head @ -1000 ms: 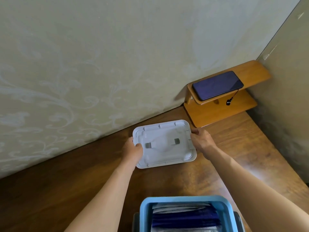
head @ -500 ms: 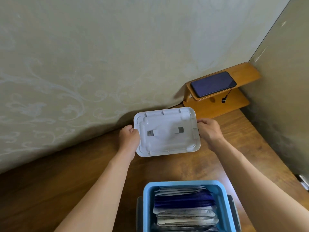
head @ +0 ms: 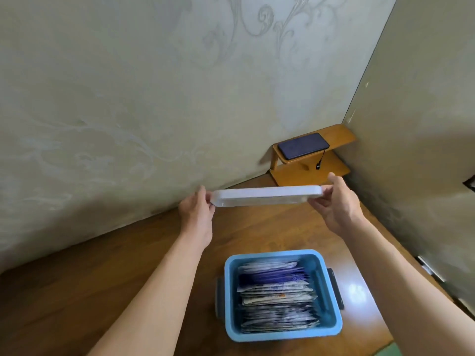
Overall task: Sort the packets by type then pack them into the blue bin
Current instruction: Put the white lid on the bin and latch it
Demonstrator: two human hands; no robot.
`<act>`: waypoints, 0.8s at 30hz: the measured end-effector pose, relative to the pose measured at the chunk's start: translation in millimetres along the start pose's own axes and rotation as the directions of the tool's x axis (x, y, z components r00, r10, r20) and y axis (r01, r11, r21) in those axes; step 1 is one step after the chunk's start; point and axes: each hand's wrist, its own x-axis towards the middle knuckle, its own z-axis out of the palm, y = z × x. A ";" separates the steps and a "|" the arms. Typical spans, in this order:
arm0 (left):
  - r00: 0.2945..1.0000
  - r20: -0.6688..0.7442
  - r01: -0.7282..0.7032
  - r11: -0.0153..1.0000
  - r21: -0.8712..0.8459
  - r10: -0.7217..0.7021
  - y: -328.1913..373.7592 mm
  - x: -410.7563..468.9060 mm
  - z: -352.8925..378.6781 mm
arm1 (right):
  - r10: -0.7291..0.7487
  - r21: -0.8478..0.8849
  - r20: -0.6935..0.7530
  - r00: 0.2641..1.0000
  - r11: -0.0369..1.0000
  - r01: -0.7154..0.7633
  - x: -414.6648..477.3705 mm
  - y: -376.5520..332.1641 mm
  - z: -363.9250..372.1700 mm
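The blue bin (head: 331, 322) stands on the wooden table near me, filled with several packets (head: 277, 296) standing in rows, white ones and dark blue ones. Above the table, beyond the bin, a white lid (head: 267, 196) hangs level and edge-on to me. My left hand (head: 196, 210) grips its left end and my right hand (head: 336, 204) grips its right end.
A small wooden stand (head: 308, 170) with a dark phone (head: 303, 149) on top sits in the far right corner against the patterned wall. The wooden table (head: 77, 291) stretches to the left of the bin. A second wall closes in on the right.
Both hands have lifted the lid off the table and turned it from flat-facing to edge-on. The view has tipped so the whole bin shows.
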 end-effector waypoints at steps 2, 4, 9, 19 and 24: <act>1.000 0.008 -0.018 0.994 0.111 0.018 -5.1 -6.9 -10.5 | -0.048 -0.179 0.027 0.998 0.982 0.052 -12.2 3.0 -10.8; 1.000 0.010 0.004 0.982 0.188 -0.005 -11.5 -14.8 -21.4 | -0.111 -0.375 0.072 0.991 0.918 0.130 -21.3 10.9 -21.3; 0.994 0.077 0.035 0.906 0.422 -0.075 -36.8 -45.0 -50.2 | -0.085 -0.448 0.167 0.982 0.881 0.152 -48.1 39.2 -51.2; 0.988 0.139 -0.054 0.696 0.716 -0.066 -96.5 -86.0 -81.9 | -0.087 -0.650 0.171 0.981 0.738 0.179 -67.5 103.0 -95.9; 0.981 0.196 -0.153 0.599 0.786 -0.006 -108.6 -93.3 -86.6 | -0.069 -0.731 0.149 0.986 0.664 0.157 -73.2 108.4 -98.8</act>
